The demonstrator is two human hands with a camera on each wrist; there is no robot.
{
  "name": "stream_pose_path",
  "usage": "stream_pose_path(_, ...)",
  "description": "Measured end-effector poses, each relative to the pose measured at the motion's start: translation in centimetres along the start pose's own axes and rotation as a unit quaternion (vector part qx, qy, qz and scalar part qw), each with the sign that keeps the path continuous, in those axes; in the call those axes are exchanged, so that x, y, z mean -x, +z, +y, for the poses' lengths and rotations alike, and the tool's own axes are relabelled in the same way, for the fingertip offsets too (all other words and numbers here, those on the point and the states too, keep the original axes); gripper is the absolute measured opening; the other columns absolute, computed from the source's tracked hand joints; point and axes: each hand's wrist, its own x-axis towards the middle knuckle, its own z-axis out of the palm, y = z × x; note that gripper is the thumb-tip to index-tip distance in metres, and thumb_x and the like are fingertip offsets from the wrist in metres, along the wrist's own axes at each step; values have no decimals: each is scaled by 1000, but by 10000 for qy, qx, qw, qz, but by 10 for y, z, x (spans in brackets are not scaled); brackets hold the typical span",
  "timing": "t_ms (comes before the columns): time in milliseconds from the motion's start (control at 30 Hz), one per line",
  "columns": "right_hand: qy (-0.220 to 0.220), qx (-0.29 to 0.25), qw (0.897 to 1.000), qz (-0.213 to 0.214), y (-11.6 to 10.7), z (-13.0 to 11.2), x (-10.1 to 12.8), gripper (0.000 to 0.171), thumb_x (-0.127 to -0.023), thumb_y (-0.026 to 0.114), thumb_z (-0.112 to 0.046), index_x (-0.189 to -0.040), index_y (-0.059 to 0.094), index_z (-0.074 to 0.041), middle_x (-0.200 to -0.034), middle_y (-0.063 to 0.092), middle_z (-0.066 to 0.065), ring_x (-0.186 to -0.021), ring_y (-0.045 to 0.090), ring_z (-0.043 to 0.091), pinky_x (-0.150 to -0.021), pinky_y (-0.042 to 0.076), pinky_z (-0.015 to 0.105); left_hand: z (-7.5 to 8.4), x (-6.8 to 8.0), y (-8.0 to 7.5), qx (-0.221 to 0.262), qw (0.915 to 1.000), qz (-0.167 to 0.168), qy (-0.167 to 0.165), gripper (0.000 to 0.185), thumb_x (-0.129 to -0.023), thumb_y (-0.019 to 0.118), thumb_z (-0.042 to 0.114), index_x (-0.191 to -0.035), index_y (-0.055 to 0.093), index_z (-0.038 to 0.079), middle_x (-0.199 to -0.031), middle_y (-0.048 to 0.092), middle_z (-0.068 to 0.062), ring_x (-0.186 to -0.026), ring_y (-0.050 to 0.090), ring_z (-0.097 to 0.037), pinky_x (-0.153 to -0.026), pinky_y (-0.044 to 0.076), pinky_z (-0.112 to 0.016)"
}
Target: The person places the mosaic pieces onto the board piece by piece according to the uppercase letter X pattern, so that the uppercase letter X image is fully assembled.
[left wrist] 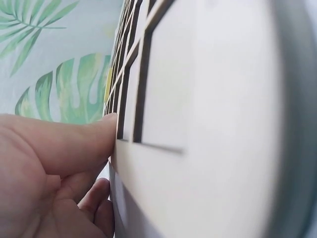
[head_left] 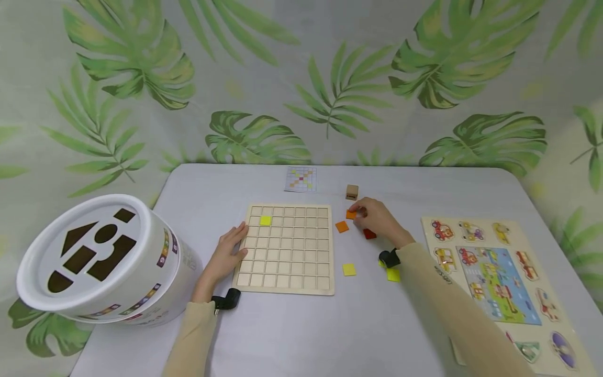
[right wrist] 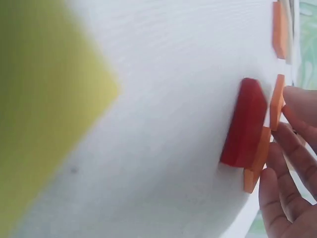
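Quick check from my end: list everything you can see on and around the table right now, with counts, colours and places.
grid board: 1, pale wood, table centre
yellow tile in board: 1, second row, second cell from the left
loose yellow tiles: 2, right of the board's near corner, one partly behind the right wrist
orange tiles: 2, right of the board; the far one at the right fingertips
red tile: 1, under the right hand
wooden cube: 1, tan, behind the tiles
pattern card: 1, white with coloured squares, far edge
shape-sorter bucket: 1, white, tilted, left
vehicle puzzle: 1, multicoloured, right
table: 1, grey-white
left hand: fingers flat on the board's left edge
right hand: fingertips on the far orange tile
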Motion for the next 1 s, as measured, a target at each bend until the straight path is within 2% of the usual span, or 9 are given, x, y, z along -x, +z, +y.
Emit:
stream_pose_path(133,-139,305,9994,-24,2,5,-4,20,-78,64,-4,-98,64,-4,-99,58,9,-84,49,24,-78,42,37,-1,-1,0,61,10000,-1,14,57,-85,55,-2,-136,30,-6,-145,22,-16,-131,12,-39,-103,10,-53)
stream_pose_path(300,-164,529,9985,42,5,0,-11,16,-76,63,0,-91,62,-3,-91,58,9,-82,50,24,-77,43,36,0,-2,1,85,10000,48,9,56,-84,55,-2,-135,31,-7,-145,23,-17,-131,13,-39,-103,11,-53)
stream_pose_path(467,-365,158,9992,9,9,-17,-14,17,-75,67,0,-91,62,-2,-90,59,9,-83,52,23,-75,45,35,-1,-2,2,85,9999,74,-16,57,-83,56,-4,-135,32,-7,-145,23,-17,-131,13,-39,-103,11,-54)
stream_pose_path(633,-816,-111,9964,-205,26,-41,-20,18,-76,68,-4,-93,63,-4,-90,59,5,-83,52,20,-74,45,32,0,-2,1,88,9999,72,-13,57,-84,55,-4,-135,31,-7,-145,22,-17,-131,12,-39,-103,11,-54)
stream_pose_path(733,-1028,-65,9940,-380,38,-55,-26,17,-76,68,-5,-92,63,-5,-88,58,3,-81,51,18,-75,44,31,1,-2,1,77,9999,86,1,56,-84,55,-4,-135,31,-7,-145,23,-17,-131,13,-40,-103,11,-54)
stream_pose_path(1000,-967,570,9920,-570,54,-71,-38,16,-75,66,-1,-89,62,-7,-86,56,2,-79,49,18,-75,42,30,4,-2,0,137,9999,76,-66,56,-85,54,-4,-135,31,-7,-145,22,-17,-131,12,-39,-103,11,-54)
